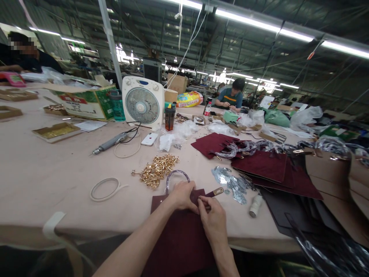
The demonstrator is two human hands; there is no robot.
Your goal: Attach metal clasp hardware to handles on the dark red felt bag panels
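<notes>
Tabletop [43, 173]: burgundy bag [178, 238] pinched under both fingers [203, 202].

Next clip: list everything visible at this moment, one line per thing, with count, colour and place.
bag panel: one, burgundy, near table edge under both hands
handle: one, plastic-wrapped, arched above the panel
metal fittings: a heap, gold, left of the handle
fan: one, white, mid-table
power screwdriver: one, grey, left of the fan
phone: one, white, in front of the fan
small bottle: one, white, lying right of the hands
finished panels: a stack, burgundy, right side
cardboard box: one, green and white, far left
co-workers: two, seated far side
left hand: pressing on the panel top
right hand: pinching a strap end
</notes>
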